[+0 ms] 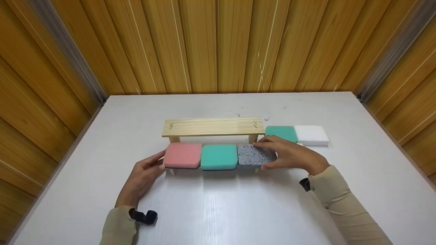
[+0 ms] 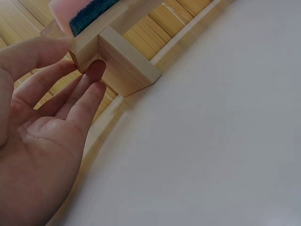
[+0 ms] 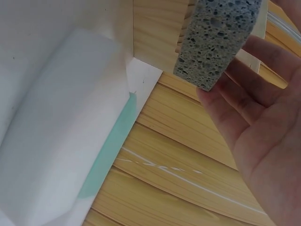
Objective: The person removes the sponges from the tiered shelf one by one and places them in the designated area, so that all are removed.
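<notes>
Two wooden benches: front bench (image 2: pixel 129 66) and rear bench (image 1: pixel 213 126), long axes both running left to right, roughly parallel, legs down on the white table (image 1: pixel 221 207).
Row on front bench: three, lying flat, left to right pink sponge (image 1: pixel 183 154), teal sponge (image 1: pixel 219 156), grey speckled sponge (image 1: pixel 250 154).
Pink scrub side: facing down, dark layer peeking out.
Left hand (image 1: pixel 144 175): pinching the front bench's left end, thumb plus fingers.
Right hand (image 1: pixel 289 153): gripping grey speckled sponge at its right end, thumb nearer, fingers behind.
Off to the right: two more, second teal sponge (image 1: pixel 281 133) right against white sponge (image 1: pixel 311 133), flat on the table.
</notes>
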The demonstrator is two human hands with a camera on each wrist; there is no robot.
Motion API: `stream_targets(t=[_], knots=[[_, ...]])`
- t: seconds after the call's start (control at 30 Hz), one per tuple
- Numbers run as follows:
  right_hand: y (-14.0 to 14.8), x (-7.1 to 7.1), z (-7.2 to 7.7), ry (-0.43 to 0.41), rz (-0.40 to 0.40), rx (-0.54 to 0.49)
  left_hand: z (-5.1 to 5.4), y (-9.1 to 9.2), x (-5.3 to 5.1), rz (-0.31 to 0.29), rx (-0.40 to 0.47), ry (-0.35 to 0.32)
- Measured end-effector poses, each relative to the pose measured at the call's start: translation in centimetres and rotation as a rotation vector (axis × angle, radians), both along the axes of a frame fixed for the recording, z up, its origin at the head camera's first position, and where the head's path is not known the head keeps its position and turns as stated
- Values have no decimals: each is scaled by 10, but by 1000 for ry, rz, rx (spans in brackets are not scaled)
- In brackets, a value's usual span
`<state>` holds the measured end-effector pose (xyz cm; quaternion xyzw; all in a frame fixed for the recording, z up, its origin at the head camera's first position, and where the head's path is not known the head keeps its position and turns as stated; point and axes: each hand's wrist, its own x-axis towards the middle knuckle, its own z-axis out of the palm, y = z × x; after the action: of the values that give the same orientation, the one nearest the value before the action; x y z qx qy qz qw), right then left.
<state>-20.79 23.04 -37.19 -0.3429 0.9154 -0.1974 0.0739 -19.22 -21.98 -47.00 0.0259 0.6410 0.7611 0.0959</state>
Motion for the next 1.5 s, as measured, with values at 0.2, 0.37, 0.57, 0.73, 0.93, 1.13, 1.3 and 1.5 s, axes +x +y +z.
stream_targets(t=[0.2,0.37,0.57,0.73,0.93,1.13,1.3,1.5], knots=[[2,1,1,12,7,0,0,0,-1,-9,-5,-2],[7,1,1,19,8,-4,0,-1,-1,1,-26,-13],[16,1,2,-2,5,-30,1,0,-1,15,-6,-17],[25,0,2,-13,-21,-41,1,-1,-1,12,-18,-5],[36,-1,4,-14,-55,-40,0,0,0,-8,-12,11],[48,-1,6,-6,-96,-36,0,-1,0,-19,-6,21],[56,-2,7,-12,-134,-22,0,-2,0,-17,-29,15],[68,-4,7,-21,-148,-30,0,-1,0,-8,-65,14]])
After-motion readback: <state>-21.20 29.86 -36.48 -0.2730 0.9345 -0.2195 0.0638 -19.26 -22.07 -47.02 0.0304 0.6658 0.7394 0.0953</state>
